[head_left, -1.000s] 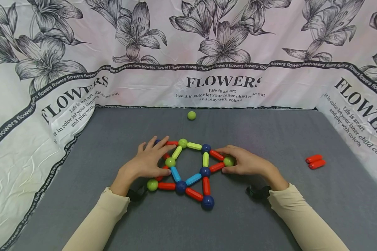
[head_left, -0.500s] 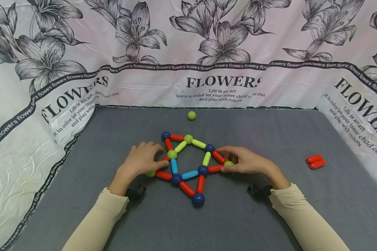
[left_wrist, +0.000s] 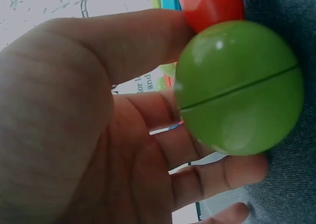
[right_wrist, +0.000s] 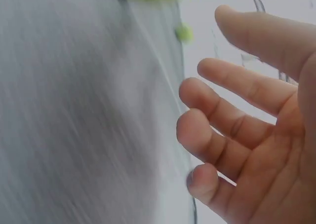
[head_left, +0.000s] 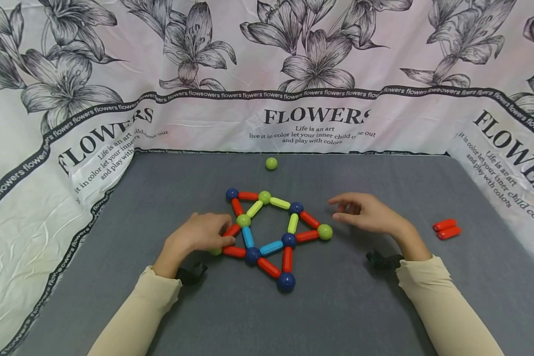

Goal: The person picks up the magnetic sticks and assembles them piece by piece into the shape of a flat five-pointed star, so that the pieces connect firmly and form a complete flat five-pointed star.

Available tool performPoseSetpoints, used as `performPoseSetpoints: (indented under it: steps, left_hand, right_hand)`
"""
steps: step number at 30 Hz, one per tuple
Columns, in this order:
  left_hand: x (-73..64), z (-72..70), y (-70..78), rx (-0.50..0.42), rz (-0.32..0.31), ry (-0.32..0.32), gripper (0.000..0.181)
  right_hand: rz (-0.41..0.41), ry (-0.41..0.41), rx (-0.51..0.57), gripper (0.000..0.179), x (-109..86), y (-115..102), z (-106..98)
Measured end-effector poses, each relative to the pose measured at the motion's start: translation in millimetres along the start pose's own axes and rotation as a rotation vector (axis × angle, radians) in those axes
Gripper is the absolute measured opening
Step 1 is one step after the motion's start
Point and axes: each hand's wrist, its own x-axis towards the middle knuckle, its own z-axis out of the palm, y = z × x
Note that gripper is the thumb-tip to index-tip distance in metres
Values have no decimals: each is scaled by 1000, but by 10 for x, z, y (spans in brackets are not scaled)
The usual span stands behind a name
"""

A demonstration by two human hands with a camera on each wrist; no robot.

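A flat figure of magnetic rods and balls [head_left: 271,247] lies mid-table in the head view. Yellow-green and light-blue rods form its ring; red rods make pointed corners, tipped by blue and green balls. At the left corner my left hand [head_left: 203,232] holds the figure, its thumb and fingers about the green ball [left_wrist: 239,88] and the red rod [left_wrist: 212,6] joined to it. That ball is mostly hidden by the hand in the head view. My right hand [head_left: 365,212], fingers loosely bent and holding nothing, hovers right of the corner with a green ball [head_left: 325,232].
Behind the figure, near the table's back edge, sits a single green ball [head_left: 271,163]. Two red rods [head_left: 447,229] lie side by side at the right. Floral cloth [head_left: 311,123] walls off the back and sides of the grey tabletop [head_left: 338,306].
The figure has turned slightly and its far left corner has come out from under my left hand. My right hand has let go of the right corner and moved away to the right.
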Motion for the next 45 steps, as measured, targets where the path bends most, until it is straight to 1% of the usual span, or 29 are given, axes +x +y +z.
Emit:
performPoseSetpoints:
  steps: [3,5,8,10,12,15,19,23,25,26,27,29,32,33,34,35,37,42,45]
  left_hand:
    - [-15,-12,6,-7,1,-41,26]
    - [-31,-18,13,-6,12,-64,29]
    - [-54,-20,23,-1,37,-82,33]
    - [-66,-16,29,1,51,-92,37]
    - [-70,-11,30,4,58,-100,40]
    - [-70,-8,29,4,60,-113,44]
    - [-65,-9,23,-15,66,-123,46]
    - [-65,-23,-7,-58,65,-124,42]
    - [-57,-29,-26,-73,73,-94,39]
    - [-51,-30,-34,-76,78,-63,38]
    - [-40,-29,-37,-76,91,-19,36]
    - [-16,-21,-36,-70,126,92,33]
    - [17,1,-27,-55,173,254,25]
    - [26,9,-24,-48,189,290,26]
    - [32,16,-23,-40,197,309,28]
    - [38,23,-19,-34,201,317,32]
    - [48,34,-26,-21,205,310,40]
    - [40,48,-38,-20,197,205,53]
    - [28,49,-38,-21,179,153,55]
  right_hand:
    - [52,114,-76,38,-121,159,-230]
    - [108,174,-120,40,-229,279,-388]
    - [200,209,-162,45,-425,467,-611]
    - [258,202,-163,49,-551,596,-736]
    - [310,176,-154,54,-680,726,-835]
    - [393,135,-115,61,-870,896,-941]
    - [463,142,-71,59,-1116,1081,-1013]
    - [509,152,-52,58,-1273,1225,-1028]
    - [504,151,-32,56,-1316,1283,-1026]
    - [504,155,-26,54,-1333,1306,-1024]
    - [497,158,-12,52,-1346,1328,-1021]
    - [487,170,-1,49,-1361,1361,-1013]
    - [498,190,10,49,-1360,1392,-996]
    - [501,194,11,49,-1356,1400,-992]
    - [508,201,8,50,-1351,1402,-987]
    - [507,206,7,50,-1349,1406,-984]
    - [501,214,3,50,-1347,1407,-980]
    - [475,228,-3,46,-1362,1413,-962]
    - [442,233,-3,42,-1383,1436,-944]
